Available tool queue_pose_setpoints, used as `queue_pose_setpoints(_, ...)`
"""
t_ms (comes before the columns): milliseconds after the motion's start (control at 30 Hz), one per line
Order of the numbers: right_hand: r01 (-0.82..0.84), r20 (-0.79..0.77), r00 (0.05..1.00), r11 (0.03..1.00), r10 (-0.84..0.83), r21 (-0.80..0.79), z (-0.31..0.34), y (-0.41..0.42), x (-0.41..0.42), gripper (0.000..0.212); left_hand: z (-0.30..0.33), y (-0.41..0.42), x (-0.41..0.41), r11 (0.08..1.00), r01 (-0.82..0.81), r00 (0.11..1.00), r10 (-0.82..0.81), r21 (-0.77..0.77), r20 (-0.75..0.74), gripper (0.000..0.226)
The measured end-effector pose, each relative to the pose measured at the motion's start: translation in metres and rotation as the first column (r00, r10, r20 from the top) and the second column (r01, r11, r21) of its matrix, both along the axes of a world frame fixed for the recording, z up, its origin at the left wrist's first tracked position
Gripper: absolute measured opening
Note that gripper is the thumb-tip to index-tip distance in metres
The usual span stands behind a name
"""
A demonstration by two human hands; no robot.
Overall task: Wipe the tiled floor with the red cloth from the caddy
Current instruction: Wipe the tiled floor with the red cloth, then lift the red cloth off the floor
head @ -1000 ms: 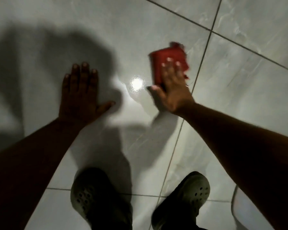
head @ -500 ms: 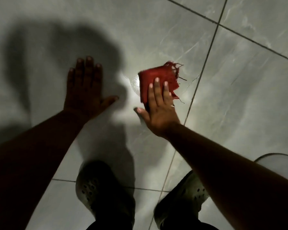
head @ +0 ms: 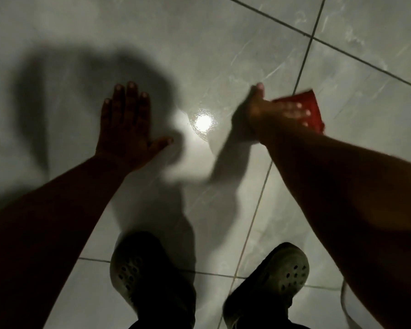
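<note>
A folded red cloth [head: 309, 108] lies flat on the glossy grey tiled floor [head: 223, 43], right of a dark grout line. My right hand [head: 271, 115] presses on it with the fingers spread over its top and pointing right, blurred by motion; the thumb sticks up toward the far side. My left hand [head: 128, 124] rests flat on the tile to the left, palm down, fingers apart, holding nothing. The caddy is out of sight.
My two feet in grey perforated clogs [head: 140, 269] [head: 280, 276] stand at the bottom. A bright light reflection [head: 203, 122] shines between the hands. A curved pale rim [head: 344, 302] shows at the lower right edge. Dark shadows cover the left tile.
My right hand has swept the red cloth to the right, across the grout line, and turned so its fingers point right. My left hand has stayed planted on the tile.
</note>
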State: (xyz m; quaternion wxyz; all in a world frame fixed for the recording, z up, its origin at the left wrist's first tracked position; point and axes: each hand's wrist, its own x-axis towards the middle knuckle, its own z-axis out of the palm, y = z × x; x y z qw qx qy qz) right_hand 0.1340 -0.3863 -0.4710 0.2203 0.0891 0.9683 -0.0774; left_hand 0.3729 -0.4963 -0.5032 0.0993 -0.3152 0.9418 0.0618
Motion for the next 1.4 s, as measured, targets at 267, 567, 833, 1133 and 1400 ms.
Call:
queue_pose_setpoints(267, -0.754, 0.155, 0.602, 0.621, 0.784, -0.213, 0.011, 0.036, 0.095, 0.088, 0.022, -0.003, -0.004, 0.997, -0.03, 0.991, 0.02, 0.074, 0.133, 0.095)
queue_pose_setpoints(567, -0.508, -0.095, 0.858, 0.808, 0.505, -0.297, 0.039, 0.071, 0.011, 0.045, 0.068, 0.052, -0.084, 0.867, -0.288, 0.954, 0.296, 0.407, 0.044, 0.038)
queue_pose_setpoints(833, 0.004, 0.334, 0.926, 0.883, 0.174, -0.47, 0.024, 0.068, 0.007, 0.021, 0.07, 0.082, -0.139, 0.253, -0.646, 0.641, 0.692, 0.72, 0.331, 0.044)
queue_pose_setpoints(1133, 0.506, 0.508, 0.839, 0.622, -0.195, -0.598, 0.178, 0.187, -0.02, 0.009, 0.21, 0.162, -0.193, 0.161, -0.419, 0.814, 0.503, 0.894, 0.291, 0.03)
queue_pose_setpoints(1400, 0.603, 0.184, 0.7, 0.433, -0.69, -0.669, 0.335, 0.337, -0.081, 0.009, 0.363, 0.319, -0.305, 0.223, -0.07, 0.97, 0.242, 0.972, 0.014, 0.035)
